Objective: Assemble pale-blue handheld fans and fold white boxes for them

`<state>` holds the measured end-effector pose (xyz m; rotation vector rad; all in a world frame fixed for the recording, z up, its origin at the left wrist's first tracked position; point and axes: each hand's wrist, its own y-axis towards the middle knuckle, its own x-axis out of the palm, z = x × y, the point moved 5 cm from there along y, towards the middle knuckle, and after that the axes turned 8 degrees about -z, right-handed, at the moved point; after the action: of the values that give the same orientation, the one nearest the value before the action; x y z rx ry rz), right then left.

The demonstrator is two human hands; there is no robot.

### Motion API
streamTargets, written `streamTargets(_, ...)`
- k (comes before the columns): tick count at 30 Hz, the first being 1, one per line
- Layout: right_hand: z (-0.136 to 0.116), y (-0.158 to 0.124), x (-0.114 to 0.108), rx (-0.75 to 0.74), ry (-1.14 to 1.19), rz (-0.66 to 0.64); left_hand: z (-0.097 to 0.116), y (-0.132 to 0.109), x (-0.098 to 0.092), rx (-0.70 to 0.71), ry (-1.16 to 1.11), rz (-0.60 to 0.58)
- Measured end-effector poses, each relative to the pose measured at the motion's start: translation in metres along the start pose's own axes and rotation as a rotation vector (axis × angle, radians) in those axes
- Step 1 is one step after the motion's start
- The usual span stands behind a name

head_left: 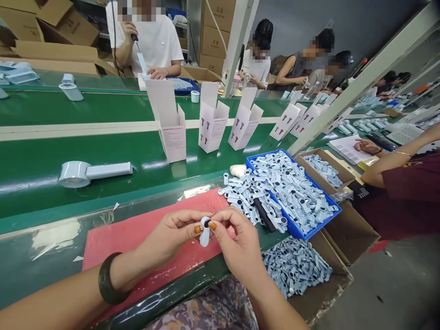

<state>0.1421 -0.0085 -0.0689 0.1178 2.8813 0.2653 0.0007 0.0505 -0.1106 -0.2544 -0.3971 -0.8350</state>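
Between my two hands is a small light-blue plastic part (205, 234) with a black round spot at its upper end. My left hand (180, 227) pinches it from the left with thumb and fingertips. From the right, the thumb and forefinger of my right hand (237, 238) close on its top at the black spot. Both hands are above a pink mat (127, 231) on the table edge. Right of the mat lies a loose pile of similar light-blue parts (243, 195), beside a blue tray (338, 211) full of them. A black tool handle (264, 214) rests in the pile.
Open white boxes (173, 142) stand in a row on the green belt (30, 169). A light-blue showerhead-shaped item (94, 173) lies left of them. A cardboard box (338, 286) of parts is below the tray. Several people sit opposite; another person's arm reaches in at right.
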Motion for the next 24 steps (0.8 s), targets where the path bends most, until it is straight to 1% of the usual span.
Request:
streamTargets(2,0.0,-0.001,-0.002,0.004,-0.007,-0.003,0.0,0.002,0.002,-0.015,0.006,-0.001)
streamTargets(6,0.004,-0.002,-0.002,0.057,-0.018,0.013,0.001,0.002,0.0,-0.021,0.12,0.001)
streamTargets(8,0.01,-0.003,-0.002,0.122,0.015,0.057,0.001,0.002,-0.002,-0.025,0.143,-0.011)
streamTargets(11,0.021,-0.009,-0.002,0.193,0.124,0.153,0.001,0.002,-0.003,-0.019,0.061,-0.011)
streamTargets(12,0.022,-0.011,-0.002,0.178,0.141,0.174,0.002,0.002,-0.003,-0.009,0.02,-0.001)
streamTargets(14,0.02,-0.014,0.001,0.091,0.088,0.171,0.004,0.001,-0.003,0.022,-0.03,0.039)
streamTargets(16,0.015,-0.016,0.007,-0.015,-0.046,0.13,0.004,-0.002,-0.002,0.072,-0.026,0.095)
streamTargets(18,0.014,-0.014,0.014,-0.091,-0.167,0.076,0.003,-0.007,-0.005,0.124,0.02,0.158)
streamTargets(20,0.02,-0.009,0.02,-0.108,-0.231,0.041,0.003,-0.013,-0.014,0.111,0.11,0.2)
streamTargets(21,0.025,-0.007,0.022,-0.097,-0.258,0.03,0.005,-0.016,-0.024,0.08,0.182,0.211)
streamTargets(22,0.031,-0.004,0.024,-0.083,-0.296,0.021,0.012,-0.017,-0.037,0.047,0.286,0.227)
streamTargets(23,0.037,-0.003,0.026,-0.072,-0.35,0.01,0.024,-0.019,-0.055,0.026,0.455,0.261)
streamTargets(24,0.043,-0.001,0.028,-0.069,-0.416,-0.005,0.042,-0.021,-0.076,0.017,0.654,0.309)
